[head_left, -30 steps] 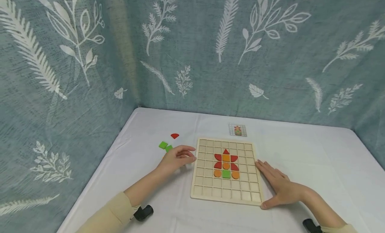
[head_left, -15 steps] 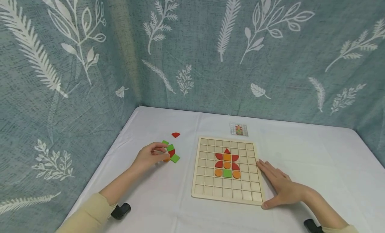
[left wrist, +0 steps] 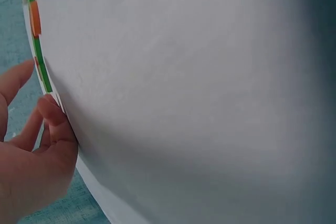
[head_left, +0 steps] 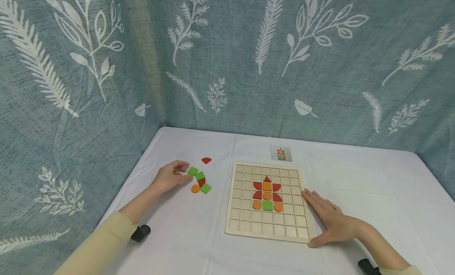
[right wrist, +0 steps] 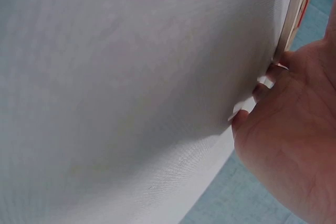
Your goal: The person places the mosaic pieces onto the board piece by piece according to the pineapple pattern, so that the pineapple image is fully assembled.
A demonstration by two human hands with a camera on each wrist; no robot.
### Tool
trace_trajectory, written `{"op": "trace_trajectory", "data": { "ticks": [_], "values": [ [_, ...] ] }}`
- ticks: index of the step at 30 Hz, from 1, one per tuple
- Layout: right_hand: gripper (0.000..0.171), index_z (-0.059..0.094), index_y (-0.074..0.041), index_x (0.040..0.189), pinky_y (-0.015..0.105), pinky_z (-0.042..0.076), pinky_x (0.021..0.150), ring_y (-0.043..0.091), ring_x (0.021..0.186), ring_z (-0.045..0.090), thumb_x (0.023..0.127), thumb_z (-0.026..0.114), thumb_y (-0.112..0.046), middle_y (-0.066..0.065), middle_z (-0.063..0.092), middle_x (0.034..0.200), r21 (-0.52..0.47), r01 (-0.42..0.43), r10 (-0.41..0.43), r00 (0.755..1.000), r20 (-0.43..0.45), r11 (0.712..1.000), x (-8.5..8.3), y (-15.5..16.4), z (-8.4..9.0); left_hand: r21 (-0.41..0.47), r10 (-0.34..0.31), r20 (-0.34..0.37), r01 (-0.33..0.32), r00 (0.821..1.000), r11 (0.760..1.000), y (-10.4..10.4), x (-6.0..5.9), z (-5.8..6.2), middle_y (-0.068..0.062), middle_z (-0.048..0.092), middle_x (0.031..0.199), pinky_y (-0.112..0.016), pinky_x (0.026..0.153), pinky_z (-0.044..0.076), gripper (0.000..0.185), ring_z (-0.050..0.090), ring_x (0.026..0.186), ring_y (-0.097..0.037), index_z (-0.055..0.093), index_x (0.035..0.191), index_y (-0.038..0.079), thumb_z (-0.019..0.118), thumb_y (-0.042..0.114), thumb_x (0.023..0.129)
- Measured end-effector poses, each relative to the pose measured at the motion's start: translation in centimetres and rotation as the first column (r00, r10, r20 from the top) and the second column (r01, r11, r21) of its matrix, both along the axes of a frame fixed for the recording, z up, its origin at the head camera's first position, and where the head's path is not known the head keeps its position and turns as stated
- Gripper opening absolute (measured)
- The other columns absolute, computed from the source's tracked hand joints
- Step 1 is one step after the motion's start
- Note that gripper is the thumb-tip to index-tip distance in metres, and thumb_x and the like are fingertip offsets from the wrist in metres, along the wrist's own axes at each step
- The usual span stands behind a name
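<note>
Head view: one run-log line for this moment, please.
left hand: touching green square | right hand: flat against grid board edge | loose pieces: beside board

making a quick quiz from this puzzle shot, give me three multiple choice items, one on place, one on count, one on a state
1. Where do the loose pieces lie?
A. left of the wooden board
B. right of it
C. on it

2. How many green squares sit on the board?
A. three
B. none
C. one

3. How is the right hand?
A. a fist
B. flat against the board's right edge
C. raised

A: the loose pieces lie by the left hand.
C: a lone green square sits low in the pattern.
B: fingers lie straight along the edge.
</note>
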State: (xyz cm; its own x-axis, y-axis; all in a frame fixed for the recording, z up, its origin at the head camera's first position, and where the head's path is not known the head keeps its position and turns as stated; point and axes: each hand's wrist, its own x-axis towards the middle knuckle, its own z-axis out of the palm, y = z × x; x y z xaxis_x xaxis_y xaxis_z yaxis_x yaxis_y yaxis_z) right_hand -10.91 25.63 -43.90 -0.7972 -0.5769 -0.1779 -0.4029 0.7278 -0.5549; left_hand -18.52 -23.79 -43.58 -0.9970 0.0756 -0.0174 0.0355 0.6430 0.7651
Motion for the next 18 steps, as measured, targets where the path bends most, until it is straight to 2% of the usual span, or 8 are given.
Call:
{"op": "trace_trajectory", "data": {
  "ticks": [9, 18],
  "values": [
    [0.128, 0.002, -0.012, 0.157, 0.072, 0.009, 0.104, 0.048, 0.144, 0.003, 0.068, 0.083, -0.055, 0.018, 0.005, 0.161, 0.006, 0.003, -0.003, 1.000, 0.002, 1.000, 0.10, -0.21, 0.04, -0.060, -0.046, -0.058, 0.043, 0.997, 0.997, 0.24, -0.55, -0.05, -0.014, 0.062, 0.100, -0.031, 0.072, 0.045, 0.038, 0.054, 0.086, -0.025, 0.065, 0.118, -0.003, 0.075, 0.014, 0.084],
    [0.128, 0.002, -0.011, 0.157, 0.071, 0.010, 0.104, 0.048, 0.144, 0.004, 0.068, 0.083, -0.055, 0.018, 0.006, 0.161, 0.007, 0.004, -0.004, 1.000, -0.007, 1.000, 0.23, -0.25, 0.06, -0.080, -0.048, -0.102, 0.040, 0.994, 0.996, 0.33, -0.92, -0.66, -0.010, 0.062, 0.093, -0.030, 0.070, 0.045, 0.034, 0.054, 0.081, -0.022, 0.068, 0.112, -0.002, 0.076, 0.016, 0.084]
  ]
}}
